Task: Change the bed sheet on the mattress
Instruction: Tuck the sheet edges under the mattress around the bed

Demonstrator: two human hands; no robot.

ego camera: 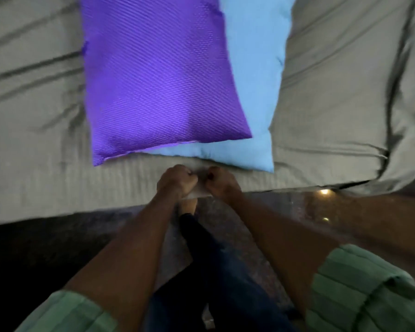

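Both the left hand [176, 179] and right hand [222, 182] gripped the wrinkled grey bed sheet [333, 97] at the mattress edge, where a pull risked dragging off the textured purple pillow [153, 75] and plain light-blue pillow [254, 92] lying on it.

The person is wearing a pale green shirt with faint stripes — its left sleeve [70, 312] and right sleeve [367, 291] are sitting rolled into thick cuffs near the elbows, leaving both forearms bare. Dark blue trousers [228, 279] are showing between the arms — likely jeans, though blur is hiding the weave. One bare foot [188, 206] is showing below.
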